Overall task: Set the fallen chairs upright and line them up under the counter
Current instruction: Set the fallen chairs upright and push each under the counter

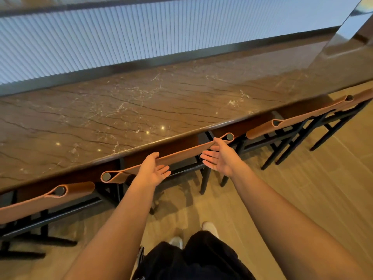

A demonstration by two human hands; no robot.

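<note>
Three chairs with tan leather backrests and black frames stand upright in a row against the brown marble counter (141, 110). The middle chair (181, 155) is directly in front of me. My left hand (153, 170) is open, palm turned up, with its thumb on the top edge of that backrest. My right hand (220, 156) is open too, fingers straight, its thumb touching the backrest near the right post (229, 136). The left chair (40, 205) and the right chair (302, 120) stand alongside, each tucked under the counter edge.
A ribbed pale wall panel (141, 31) runs behind the counter. The floor (323, 178) is tan wood planks. My legs in dark trousers and white shoes (210, 228) stand behind the middle chair.
</note>
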